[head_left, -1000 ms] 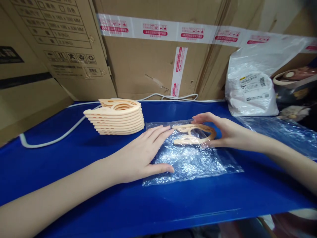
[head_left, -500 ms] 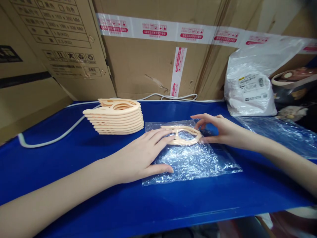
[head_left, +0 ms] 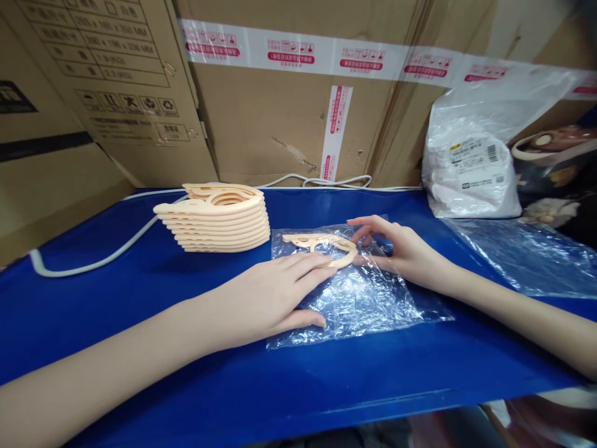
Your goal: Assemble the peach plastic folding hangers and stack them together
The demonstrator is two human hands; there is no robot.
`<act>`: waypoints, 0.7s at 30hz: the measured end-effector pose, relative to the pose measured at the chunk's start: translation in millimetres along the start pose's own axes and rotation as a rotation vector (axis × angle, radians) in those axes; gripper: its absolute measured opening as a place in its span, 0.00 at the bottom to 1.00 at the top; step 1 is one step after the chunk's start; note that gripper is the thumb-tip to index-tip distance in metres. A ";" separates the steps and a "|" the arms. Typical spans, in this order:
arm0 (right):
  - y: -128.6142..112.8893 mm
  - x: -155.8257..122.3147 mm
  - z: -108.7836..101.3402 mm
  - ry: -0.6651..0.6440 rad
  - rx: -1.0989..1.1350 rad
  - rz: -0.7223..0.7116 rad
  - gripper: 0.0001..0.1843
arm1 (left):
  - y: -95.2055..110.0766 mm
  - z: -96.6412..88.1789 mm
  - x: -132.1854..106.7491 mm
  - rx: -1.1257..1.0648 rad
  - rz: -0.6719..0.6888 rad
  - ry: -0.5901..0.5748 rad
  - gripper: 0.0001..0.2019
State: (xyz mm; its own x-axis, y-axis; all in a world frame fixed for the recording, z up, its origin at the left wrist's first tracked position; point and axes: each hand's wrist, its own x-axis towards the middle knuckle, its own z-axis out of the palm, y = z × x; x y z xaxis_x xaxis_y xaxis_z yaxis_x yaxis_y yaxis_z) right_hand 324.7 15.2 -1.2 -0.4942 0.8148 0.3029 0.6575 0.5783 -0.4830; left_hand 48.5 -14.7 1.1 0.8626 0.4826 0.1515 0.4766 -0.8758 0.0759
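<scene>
A beige folding hanger (head_left: 347,256) with a looped opening lies at the upper part of a clear plastic bag (head_left: 354,305). Whether all of it is inside the bag I cannot tell. My left hand (head_left: 275,289) rests flat with fingers stretched out over the bag, its fingertips covering part of the hanger. At the hanger's right end, my right hand (head_left: 401,252) holds the rounded edge between thumb and fingers. To the left stands a neat stack of matching beige hangers (head_left: 219,224), with neither hand touching it.
Cardboard boxes (head_left: 280,106) wall off the back of the blue table (head_left: 298,386). A white cable (head_left: 116,255) runs along the left and rear. At the right are a white labelled parcel bag (head_left: 471,168) and another clear plastic sheet or bag (head_left: 532,255).
My right hand has moved left, and the hanger has slid left with it, further under my left fingers. My left hand and the stack have stayed almost where they were.
</scene>
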 end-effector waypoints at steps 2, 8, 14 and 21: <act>-0.7 1.4 2.5 0.004 0.024 -0.015 0.31 | -0.2 1.0 0.9 0.024 0.012 0.012 0.31; 1.9 3.8 6.1 0.022 -0.003 -0.033 0.30 | 2.6 6.9 3.2 0.210 0.091 0.054 0.27; -10.6 -5.3 -9.5 -0.067 -0.265 -0.031 0.33 | 18.8 8.3 0.0 0.230 0.031 0.042 0.22; -19.9 -17.1 -16.2 -0.097 -0.442 -0.142 0.35 | 29.2 7.6 -3.3 0.209 0.011 -0.057 0.24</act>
State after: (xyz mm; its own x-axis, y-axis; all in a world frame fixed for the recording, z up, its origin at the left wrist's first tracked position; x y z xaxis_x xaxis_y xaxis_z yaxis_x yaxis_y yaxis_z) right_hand 329.3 -9.5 16.6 -0.6336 0.7312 0.2527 0.7483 0.6621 -0.0397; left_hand 60.9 -41.8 -4.7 0.8734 0.4776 0.0950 0.4866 -0.8636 -0.1321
